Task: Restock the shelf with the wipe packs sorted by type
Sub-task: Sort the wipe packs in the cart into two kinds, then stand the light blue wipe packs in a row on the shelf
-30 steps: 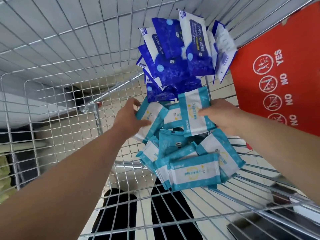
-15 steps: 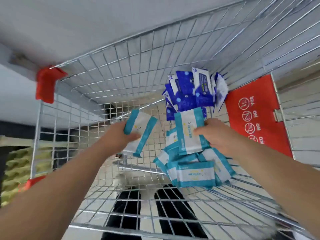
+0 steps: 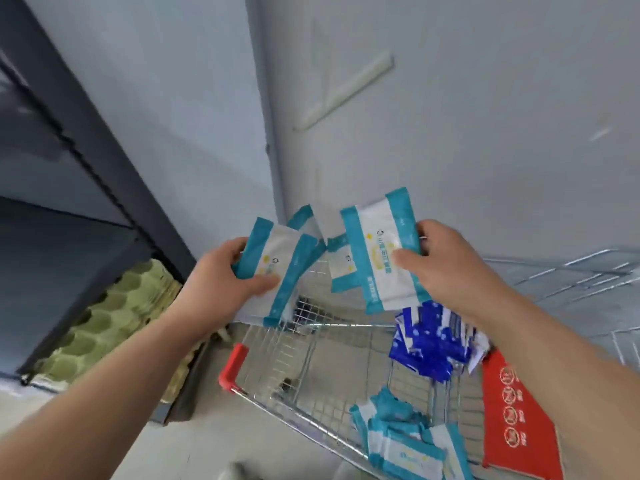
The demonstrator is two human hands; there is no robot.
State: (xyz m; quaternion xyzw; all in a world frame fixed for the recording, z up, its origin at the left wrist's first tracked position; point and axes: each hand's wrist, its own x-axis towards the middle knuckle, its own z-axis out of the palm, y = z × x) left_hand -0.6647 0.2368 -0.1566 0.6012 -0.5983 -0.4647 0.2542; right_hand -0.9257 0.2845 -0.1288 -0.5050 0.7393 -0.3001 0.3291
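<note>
My left hand (image 3: 221, 271) grips a teal-and-white wipe pack (image 3: 277, 268) above the wire cart (image 3: 311, 368). My right hand (image 3: 446, 265) holds a fan of two or three teal-and-white packs (image 3: 377, 258), thumb across the front one. Both hands are raised in front of the grey wall. Down in the cart lie several dark blue wipe packs (image 3: 429, 344) and, nearer me, a pile of teal-and-white packs (image 3: 405, 441). The dark shelf unit (image 3: 86, 161) stands at the left.
Green egg trays (image 3: 114, 327) are stacked on the shelf unit's lowest level. A red sign flap (image 3: 516, 417) hangs on the cart's right side, and a red corner bumper (image 3: 233, 365) marks its front left corner. Grey wall (image 3: 450, 116) lies straight ahead.
Both hands have lifted their teal packs up out of the cart. My view has swung up from the cart's inside to the wall and the shelf unit at the left.
</note>
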